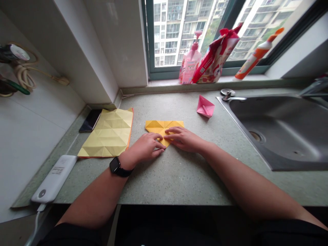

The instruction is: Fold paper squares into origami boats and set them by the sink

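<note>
Print [58, 170] on power bank [54, 178], illegible

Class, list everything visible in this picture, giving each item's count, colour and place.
folded origami paper: 1, yellow, under both hands
creased paper sheet: 1, yellow, left of hands
folded paper model: 1, pink, beside the sink
smartphone: 1, black, by the sheet
power bank: 1, white, counter edge
pump bottle: 1, pink, windowsill
printed bag: 1, red-white, windowsill
squeeze bottle: 1, orange-white, windowsill
sink: 1, steel, right
wristwatch: 1, black, left wrist
left hand: 1, on folded paper
right hand: 1, on folded paper
</note>
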Demonstrator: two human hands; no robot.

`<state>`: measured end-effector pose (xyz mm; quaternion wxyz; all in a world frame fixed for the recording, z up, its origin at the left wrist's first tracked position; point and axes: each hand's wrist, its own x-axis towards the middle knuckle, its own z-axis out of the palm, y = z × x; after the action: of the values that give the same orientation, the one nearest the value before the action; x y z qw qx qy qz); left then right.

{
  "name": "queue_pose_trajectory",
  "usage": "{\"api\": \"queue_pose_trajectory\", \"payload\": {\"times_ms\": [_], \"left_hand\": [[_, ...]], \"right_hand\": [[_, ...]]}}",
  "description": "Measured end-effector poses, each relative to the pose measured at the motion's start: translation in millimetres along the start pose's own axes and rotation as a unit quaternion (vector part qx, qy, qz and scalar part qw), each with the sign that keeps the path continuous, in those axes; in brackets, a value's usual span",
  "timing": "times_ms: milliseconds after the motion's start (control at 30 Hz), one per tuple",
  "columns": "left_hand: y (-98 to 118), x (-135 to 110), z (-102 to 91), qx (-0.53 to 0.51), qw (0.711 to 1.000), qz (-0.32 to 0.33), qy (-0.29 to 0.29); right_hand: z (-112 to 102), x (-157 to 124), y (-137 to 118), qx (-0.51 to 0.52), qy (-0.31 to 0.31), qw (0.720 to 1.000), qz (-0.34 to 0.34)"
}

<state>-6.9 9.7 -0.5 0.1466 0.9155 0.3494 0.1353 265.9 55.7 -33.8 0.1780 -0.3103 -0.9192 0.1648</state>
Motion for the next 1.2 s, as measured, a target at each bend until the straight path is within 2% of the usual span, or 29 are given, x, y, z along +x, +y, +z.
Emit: {"api": "queue_pose_trajectory", "payload": {"times_ms": [133, 400, 567, 867, 1200], "left_hand": [[4, 0, -0.2, 0.008, 1.000, -0.021, -0.004], [14, 0, -10.4, 0.060, 0.991, -0.120, -0.030], [12, 1, -15.2, 0.090, 0.976, -0.194, -0.034], [8, 1, -20.4, 0.145, 0.940, -0.308, -0.004], [-2, 0, -17.8, 0.179, 0.923, -0.341, 0.003]], "right_hand": [[1, -1, 1, -0.005, 0.004, 1.000, -0.003], [3, 0, 4, 0.000, 0.007, 1.000, -0.013], [3, 0, 5, 0.005, 0.009, 1.000, -0.020], [3, 0, 6, -0.004, 0.004, 1.000, -0.023], [3, 0, 7, 0.009, 0.000, 1.000, -0.020]]}}
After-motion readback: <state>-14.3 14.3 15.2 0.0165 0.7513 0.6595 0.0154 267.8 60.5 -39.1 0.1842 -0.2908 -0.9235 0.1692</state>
